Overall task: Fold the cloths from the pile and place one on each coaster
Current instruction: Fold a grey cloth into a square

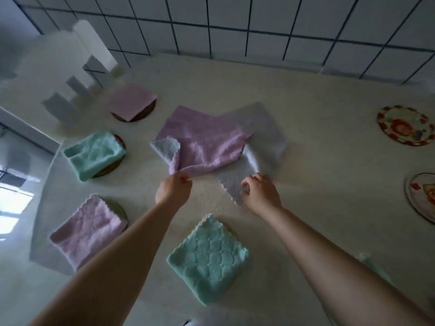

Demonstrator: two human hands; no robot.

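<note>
The cloths left in the pile, a pink cloth (202,142) over a white cloth (263,135) at mid-bench, look light and floppy, so we pinch corners: our left hand (174,190) grips pink, our right hand (260,195) grips white.
</note>
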